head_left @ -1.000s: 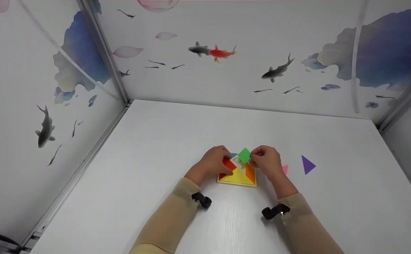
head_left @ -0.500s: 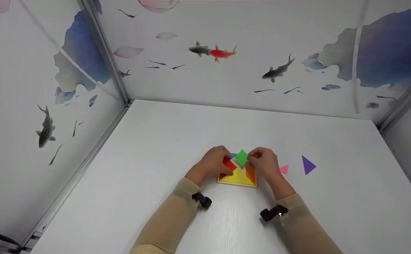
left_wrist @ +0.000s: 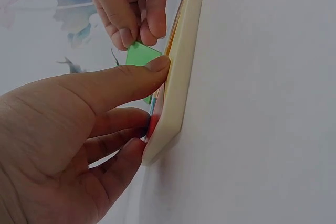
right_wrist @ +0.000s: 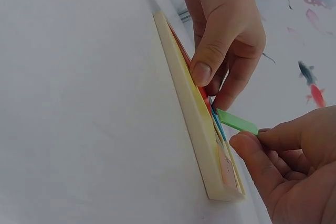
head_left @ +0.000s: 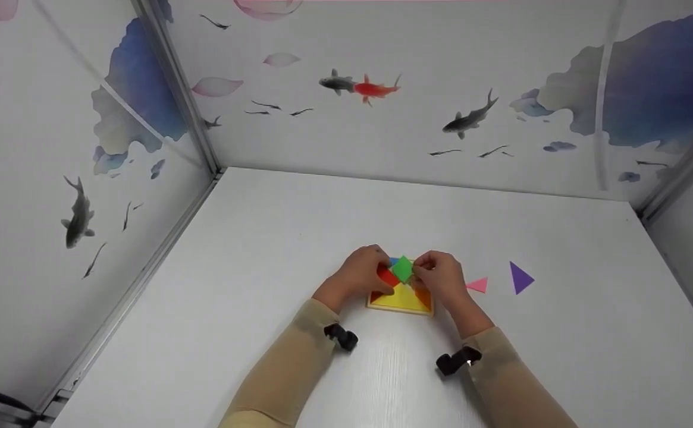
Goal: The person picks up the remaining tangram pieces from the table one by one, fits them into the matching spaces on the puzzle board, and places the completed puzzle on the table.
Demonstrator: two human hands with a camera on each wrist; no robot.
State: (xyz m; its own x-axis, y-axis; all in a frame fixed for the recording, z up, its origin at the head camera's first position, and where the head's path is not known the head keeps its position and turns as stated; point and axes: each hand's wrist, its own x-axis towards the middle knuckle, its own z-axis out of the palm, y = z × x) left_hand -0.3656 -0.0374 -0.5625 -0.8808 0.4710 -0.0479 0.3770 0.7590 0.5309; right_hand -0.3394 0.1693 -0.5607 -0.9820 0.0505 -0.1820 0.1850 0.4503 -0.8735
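A shallow wooden tray (head_left: 400, 310) holds flat coloured pieces, among them a yellow piece (head_left: 403, 299), a red one (head_left: 386, 276) and an orange one (head_left: 423, 299). My left hand (head_left: 361, 272) holds the tray's left side; in the left wrist view its thumb lies over the pieces and the curled fingers of that hand (left_wrist: 68, 124) touch the edge. Between thumb and fingers, my right hand (head_left: 443, 274) pinches a green square (head_left: 403, 270) by its right corner, tilted over the tray's upper part. The right wrist view shows the green square (right_wrist: 237, 121) nearly edge-on, one end close to the tray.
On the white table (head_left: 298, 238), a pink piece (head_left: 479, 285) lies just right of my right hand, with a purple triangle (head_left: 521, 278) farther right. Walls printed with fish stand behind and at both sides.
My right hand has moved left and slightly down with the green square, which now covers more of the tray's pale upper area. More of the pink piece shows. My left hand stays put.
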